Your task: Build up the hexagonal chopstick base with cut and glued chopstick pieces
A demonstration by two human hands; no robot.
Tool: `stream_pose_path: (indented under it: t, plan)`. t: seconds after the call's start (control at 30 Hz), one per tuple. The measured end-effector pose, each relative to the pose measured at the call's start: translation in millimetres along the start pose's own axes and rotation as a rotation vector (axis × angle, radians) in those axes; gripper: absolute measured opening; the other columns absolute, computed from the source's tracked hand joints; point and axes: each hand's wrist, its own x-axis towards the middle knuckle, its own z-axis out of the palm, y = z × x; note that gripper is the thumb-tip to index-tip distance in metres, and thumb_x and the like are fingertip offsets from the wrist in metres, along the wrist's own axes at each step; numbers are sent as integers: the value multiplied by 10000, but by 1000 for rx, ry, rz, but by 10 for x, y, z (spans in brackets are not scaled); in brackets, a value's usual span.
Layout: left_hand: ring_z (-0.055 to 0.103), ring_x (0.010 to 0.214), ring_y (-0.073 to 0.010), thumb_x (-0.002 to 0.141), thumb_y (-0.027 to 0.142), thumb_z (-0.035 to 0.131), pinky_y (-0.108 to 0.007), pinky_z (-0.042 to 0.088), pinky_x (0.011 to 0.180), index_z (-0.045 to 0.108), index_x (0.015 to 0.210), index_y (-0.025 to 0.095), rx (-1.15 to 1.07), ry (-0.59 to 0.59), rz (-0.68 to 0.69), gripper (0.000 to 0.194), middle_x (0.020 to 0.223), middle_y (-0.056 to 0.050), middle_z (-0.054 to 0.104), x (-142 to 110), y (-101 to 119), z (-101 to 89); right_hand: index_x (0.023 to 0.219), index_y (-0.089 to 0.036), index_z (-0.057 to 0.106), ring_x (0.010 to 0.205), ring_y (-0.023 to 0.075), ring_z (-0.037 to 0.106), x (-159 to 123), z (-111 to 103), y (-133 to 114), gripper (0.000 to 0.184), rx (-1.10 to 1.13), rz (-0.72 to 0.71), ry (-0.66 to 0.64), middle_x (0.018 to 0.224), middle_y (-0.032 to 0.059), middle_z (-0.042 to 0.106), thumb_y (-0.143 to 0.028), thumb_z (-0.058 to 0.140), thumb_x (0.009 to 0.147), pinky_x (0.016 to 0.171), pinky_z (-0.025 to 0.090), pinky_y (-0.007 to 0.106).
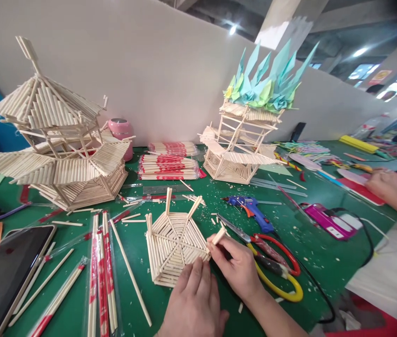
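A hexagonal base [179, 245] made of wooden sticks lies flat on the green table, with short upright posts [168, 202] at several of its corners. My left hand [195, 295] rests flat over the near edge of this base, fingers stretched out. At the base's right corner, my right hand [235, 262] pinches a short wooden stick post [219, 235] upright between thumb and fingers. Just right of that hand lie scissors [277, 262] with red and yellow handles. A blue glue gun [251, 210] rests behind them.
A stick pavilion [54, 140] stands at left, another [242, 140] with paper leaves behind. Packs of chopsticks [168, 167], a phone [12, 276], loose sticks [131, 271] and a magenta power strip [332, 221] lie on the table. Another person's hands [384, 182] work at right.
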Motion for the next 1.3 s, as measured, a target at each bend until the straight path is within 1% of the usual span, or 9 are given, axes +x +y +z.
stream_pose_path:
  t: [0.23,0.43,0.6,0.8,0.97,1.1,1.3]
  plan:
    - [645,857,-223,824,441,414,-312,465,741,679,808,132,6,-35,21,407,890,-91,723,-68,-2,45,767,-182,598,596,152,612,0,-5,-2,130,-1,-1,7,609,3,601,-184,486,832,580,484,224]
    - [640,867,-228,820,424,432,-316,468,745,673,824,118,-15,-55,11,390,896,-106,720,-63,6,39,777,-187,602,604,160,614,-4,-9,7,131,-14,7,2,622,15,617,-195,485,834,592,495,238]
    - [655,834,-219,847,409,383,-310,479,722,683,783,117,-20,-14,-8,423,867,-94,727,-17,11,18,772,-187,598,597,162,615,-1,-1,-1,140,-19,7,1,637,24,635,-204,476,838,585,499,244]
    - [663,810,-206,872,403,328,-300,482,705,688,762,118,-12,-12,-20,472,849,-81,731,9,8,-12,767,-185,600,608,164,619,3,1,7,143,-23,8,-3,624,18,625,-202,478,839,592,499,243]
    - [652,843,-215,843,418,394,-309,474,731,684,809,124,-10,-38,-7,414,880,-81,727,-22,6,-4,768,-185,601,608,162,623,0,-5,8,144,-24,3,-2,675,34,658,-208,478,840,590,500,246]
    - [645,861,-219,833,420,414,-314,467,744,680,833,127,-10,-60,-2,396,893,-81,725,-36,1,-4,770,-189,600,611,163,625,11,-10,-11,152,-24,3,-3,689,39,669,-212,470,844,588,501,249]
    - [622,913,-227,821,424,442,-322,445,785,665,878,122,-12,-91,14,380,937,-92,712,-71,2,17,774,-191,601,609,163,620,11,-6,-14,149,-22,9,-8,629,20,636,-214,470,842,596,501,250]
